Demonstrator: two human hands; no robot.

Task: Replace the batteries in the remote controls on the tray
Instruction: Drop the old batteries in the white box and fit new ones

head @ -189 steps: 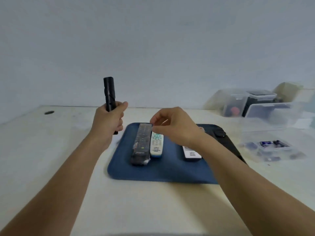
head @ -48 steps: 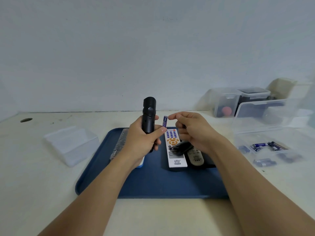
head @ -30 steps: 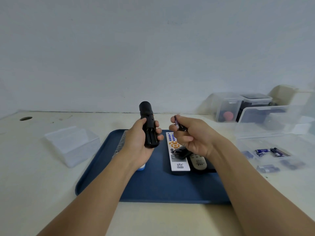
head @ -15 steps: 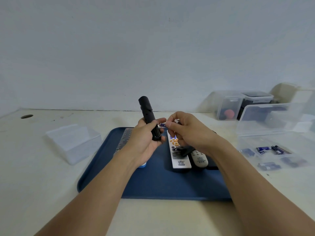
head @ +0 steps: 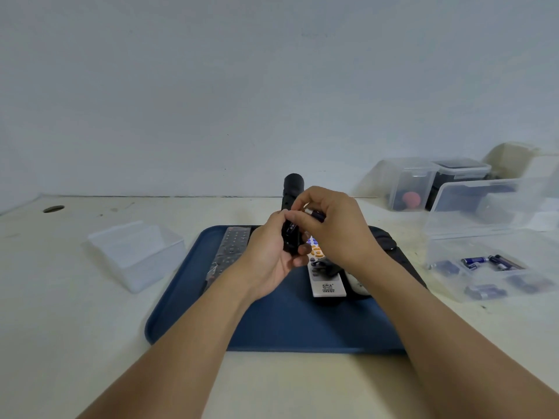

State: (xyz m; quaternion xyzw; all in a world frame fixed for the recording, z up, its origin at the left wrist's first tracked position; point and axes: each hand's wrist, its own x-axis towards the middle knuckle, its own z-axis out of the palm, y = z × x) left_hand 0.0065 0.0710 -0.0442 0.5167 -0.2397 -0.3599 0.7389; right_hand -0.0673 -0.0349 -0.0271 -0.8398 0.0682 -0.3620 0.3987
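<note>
My left hand [head: 270,257] grips a slim black remote [head: 292,189] upright above the blue tray [head: 272,328]. My right hand [head: 332,228] reaches over the remote's lower part and pinches a small blue battery [head: 316,213] against it. On the tray lie a dark remote in clear wrap [head: 230,252] at the left, a white remote with orange and blue buttons [head: 325,281] in the middle, and a grey remote [head: 358,284] partly hidden under my right wrist.
An empty clear plastic box [head: 136,252] stands left of the tray. To the right, an open clear box [head: 490,267] holds several blue batteries [head: 473,261]. Lidded containers [head: 435,184] stand at the back right by the wall.
My left hand has turned the black remote more upright. My right hand has moved up and over it, bringing the battery from beside the remote onto its lower part.
</note>
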